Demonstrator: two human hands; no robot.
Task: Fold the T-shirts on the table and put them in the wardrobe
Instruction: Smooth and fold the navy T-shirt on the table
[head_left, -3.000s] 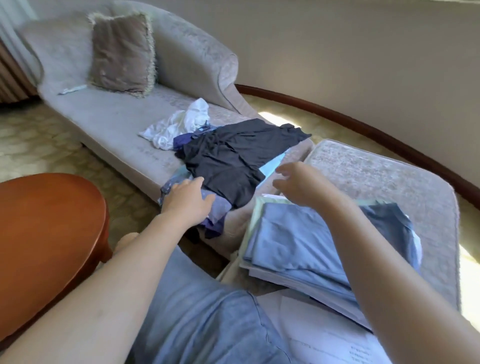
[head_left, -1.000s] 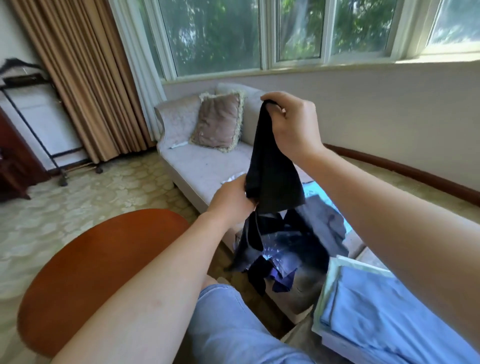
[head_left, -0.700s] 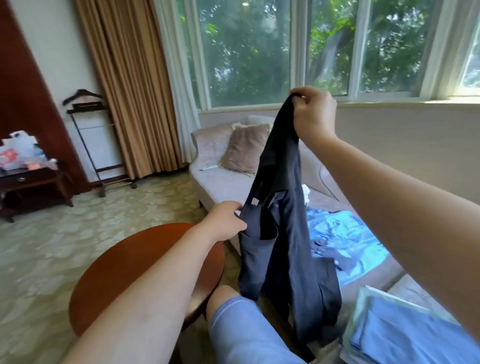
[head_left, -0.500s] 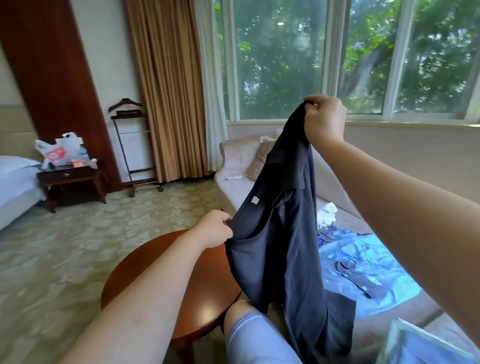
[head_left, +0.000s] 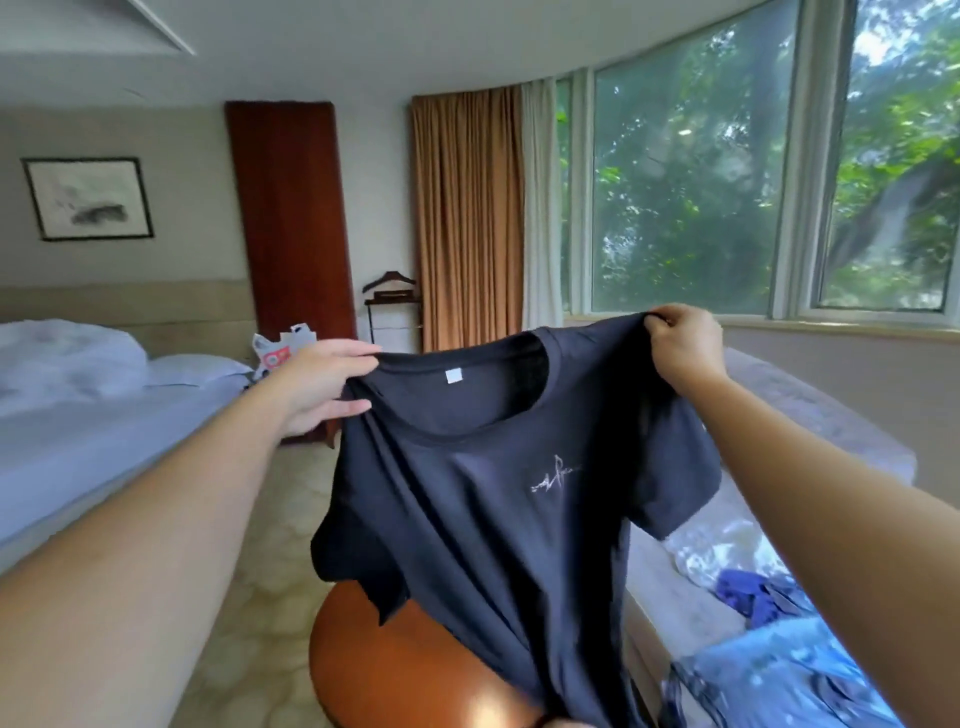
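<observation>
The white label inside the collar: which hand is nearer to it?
Left. The left hand pinches the black T-shirt just beside the white label; the right hand holds its far shoulder.

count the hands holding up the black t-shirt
2. The left hand pinches one shoulder of the black T-shirt, and the right hand grips the other shoulder. Both hands are in full view.
</observation>
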